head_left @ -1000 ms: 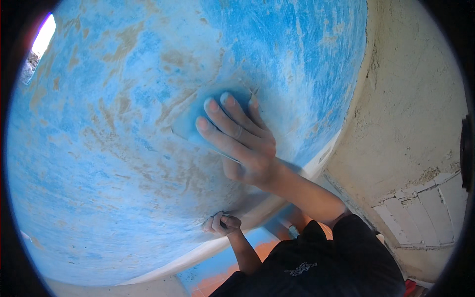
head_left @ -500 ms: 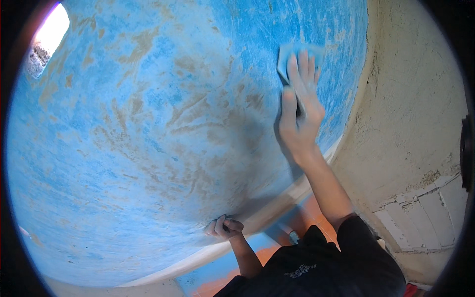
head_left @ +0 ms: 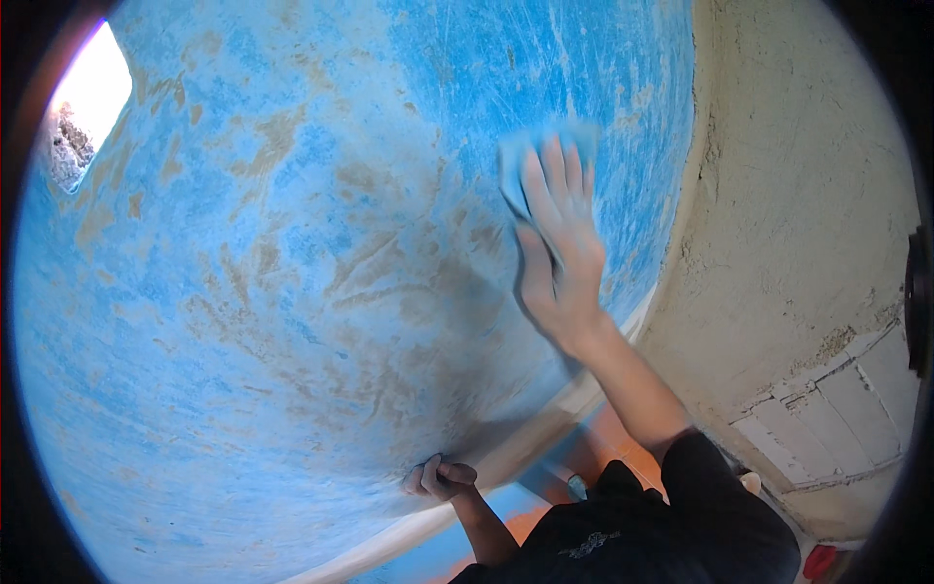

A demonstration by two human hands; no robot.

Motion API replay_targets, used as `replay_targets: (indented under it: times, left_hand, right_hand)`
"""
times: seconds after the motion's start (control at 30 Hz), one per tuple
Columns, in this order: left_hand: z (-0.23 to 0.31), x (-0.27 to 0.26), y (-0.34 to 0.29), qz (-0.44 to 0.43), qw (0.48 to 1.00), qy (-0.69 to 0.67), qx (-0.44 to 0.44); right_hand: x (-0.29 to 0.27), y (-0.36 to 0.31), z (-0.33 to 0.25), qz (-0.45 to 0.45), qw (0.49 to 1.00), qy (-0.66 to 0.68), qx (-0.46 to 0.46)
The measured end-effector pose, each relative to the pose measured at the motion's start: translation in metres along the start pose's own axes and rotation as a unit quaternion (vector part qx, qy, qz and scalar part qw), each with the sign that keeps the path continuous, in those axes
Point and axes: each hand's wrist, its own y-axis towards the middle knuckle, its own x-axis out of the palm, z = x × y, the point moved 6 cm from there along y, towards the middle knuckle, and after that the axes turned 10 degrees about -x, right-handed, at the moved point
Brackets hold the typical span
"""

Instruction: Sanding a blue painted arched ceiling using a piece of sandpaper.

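Right hand (head_left: 562,238) high against curved blue wall (head_left: 243,370), nearest pale-blue sheet (head_left: 512,173): fingers outstretched flat over it, sheet poking past fingertips, long axis blurred. Left hand (head_left: 443,478) well below, fingers curled, contents unclear.

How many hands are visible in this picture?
2: the right hand is flat over a light blue sheet on the blue surface; the left hand, curled, is lower and further left.

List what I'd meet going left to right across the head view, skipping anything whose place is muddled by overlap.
Bright opening → left grip → right grip → beige plastered wall → black object at the right rim.
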Motion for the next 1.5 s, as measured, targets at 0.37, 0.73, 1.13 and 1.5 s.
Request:
replay_targets:
  times: [0.37, 0.73, 1.13, 1.5]
  left_hand:
    - [-0.001, 0.005, -0.005, 0.008, 1.0, -0.007, 0.003]
    - [-0.002, -0.001, 0.0, 0.005, 1.0, 0.01, 0.001]
    - [0.003, 0.001, 0.0, -0.012, 1.0, 0.017, 0.004]
    - [0.007, 0.001, 0.005, 0.0, 1.0, 0.023, 0.017]
  right_hand:
    - [-0.001, -0.094, -0.009, -0.084, 0.996, 0.005, 0.039]
    - [0.007, 0.021, -0.014, -0.066, 0.997, 0.032, -0.019]
    - [0.007, 0.079, -0.002, -0.027, 0.993, -0.029, -0.115]
    - [0.0, -0.027, -0.009, -0.104, 0.994, 0.042, 0.016]
